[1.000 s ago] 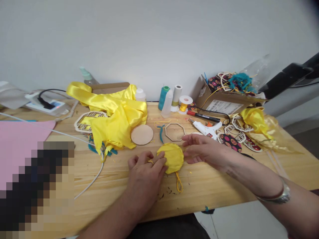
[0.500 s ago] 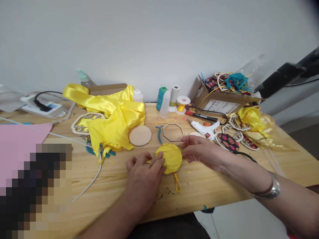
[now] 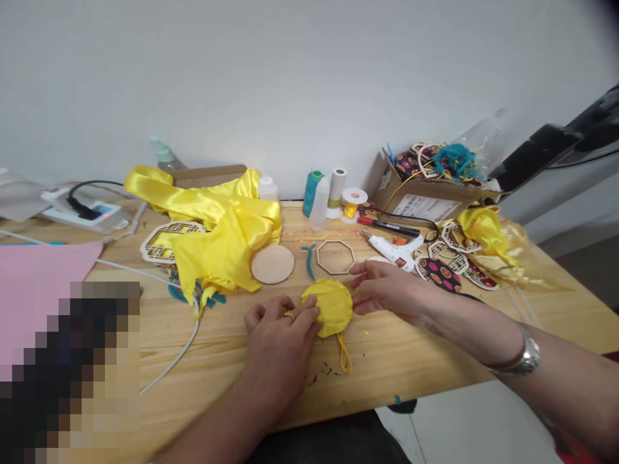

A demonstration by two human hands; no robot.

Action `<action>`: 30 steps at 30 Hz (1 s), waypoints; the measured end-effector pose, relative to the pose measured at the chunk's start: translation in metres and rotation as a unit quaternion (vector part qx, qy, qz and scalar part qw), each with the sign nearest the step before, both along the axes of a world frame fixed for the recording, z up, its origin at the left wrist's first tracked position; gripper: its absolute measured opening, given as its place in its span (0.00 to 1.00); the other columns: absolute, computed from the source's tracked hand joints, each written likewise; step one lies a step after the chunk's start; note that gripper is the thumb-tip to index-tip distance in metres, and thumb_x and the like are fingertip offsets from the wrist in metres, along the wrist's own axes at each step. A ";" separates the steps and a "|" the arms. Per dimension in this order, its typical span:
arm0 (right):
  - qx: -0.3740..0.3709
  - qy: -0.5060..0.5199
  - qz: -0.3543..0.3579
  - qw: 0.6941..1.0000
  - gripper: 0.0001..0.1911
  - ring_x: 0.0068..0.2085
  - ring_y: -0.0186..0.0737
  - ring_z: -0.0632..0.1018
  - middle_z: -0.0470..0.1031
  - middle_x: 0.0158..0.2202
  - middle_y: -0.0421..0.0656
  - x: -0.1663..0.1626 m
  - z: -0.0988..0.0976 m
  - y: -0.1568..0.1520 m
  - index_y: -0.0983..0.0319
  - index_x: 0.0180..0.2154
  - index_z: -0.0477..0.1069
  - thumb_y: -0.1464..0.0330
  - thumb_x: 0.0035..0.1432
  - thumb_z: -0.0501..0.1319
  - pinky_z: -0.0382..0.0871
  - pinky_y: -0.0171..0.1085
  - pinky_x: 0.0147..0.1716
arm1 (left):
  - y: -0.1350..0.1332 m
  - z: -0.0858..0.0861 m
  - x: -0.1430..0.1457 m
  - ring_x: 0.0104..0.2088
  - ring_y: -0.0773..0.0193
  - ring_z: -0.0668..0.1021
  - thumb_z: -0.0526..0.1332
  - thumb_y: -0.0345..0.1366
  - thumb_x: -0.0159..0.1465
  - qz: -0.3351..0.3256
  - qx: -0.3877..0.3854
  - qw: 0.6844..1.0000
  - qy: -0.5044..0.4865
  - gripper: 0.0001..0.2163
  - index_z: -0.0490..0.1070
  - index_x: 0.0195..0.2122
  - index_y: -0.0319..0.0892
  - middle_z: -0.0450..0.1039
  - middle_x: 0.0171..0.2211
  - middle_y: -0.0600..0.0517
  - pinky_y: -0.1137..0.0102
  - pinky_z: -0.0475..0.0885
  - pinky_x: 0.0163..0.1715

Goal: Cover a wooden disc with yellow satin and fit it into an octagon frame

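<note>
Our left hand [image 3: 283, 332] rests on the yellow disc [image 3: 333, 310] on the table [image 3: 387, 364]; we cannot tell whether its fingers pinch. Our right hand [image 3: 387, 290], fingers parted, adjoins the disc; uneven pressure could skew it.

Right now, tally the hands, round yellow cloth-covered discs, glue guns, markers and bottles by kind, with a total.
Hands (left hand, right hand): 2
Yellow disc: 1
Glue gun: 1
Marker: 1
Bottles (spray bottle, squeeze bottle, white bottle): 3
Total: 8
</note>
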State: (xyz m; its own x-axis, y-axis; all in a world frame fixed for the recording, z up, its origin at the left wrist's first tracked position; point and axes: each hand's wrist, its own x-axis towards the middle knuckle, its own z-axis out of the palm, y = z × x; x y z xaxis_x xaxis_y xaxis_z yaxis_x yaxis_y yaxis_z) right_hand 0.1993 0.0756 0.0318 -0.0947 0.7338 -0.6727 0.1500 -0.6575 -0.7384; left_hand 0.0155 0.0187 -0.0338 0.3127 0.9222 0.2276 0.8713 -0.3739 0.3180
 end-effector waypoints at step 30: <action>-0.009 0.007 0.017 1.000 0.13 0.21 0.29 0.71 0.74 0.26 0.41 -0.004 -0.007 0.005 0.63 0.33 0.63 0.79 0.44 0.63 0.61 0.29 0.19 | -0.003 -0.001 -0.002 0.46 0.50 0.74 0.58 0.31 0.64 0.007 -0.018 1.000 -0.013 0.10 0.75 0.44 0.46 0.80 0.43 0.47 0.51 0.55 0.43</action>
State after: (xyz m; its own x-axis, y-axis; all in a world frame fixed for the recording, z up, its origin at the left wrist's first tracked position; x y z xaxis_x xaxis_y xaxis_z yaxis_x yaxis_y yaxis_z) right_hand 0.1956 0.0810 0.0244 -0.1280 0.7179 -0.6843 0.1627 -0.6654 -0.7285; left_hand 0.0140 0.0159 -0.0347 0.2935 0.9346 0.2012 0.8678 -0.3487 0.3540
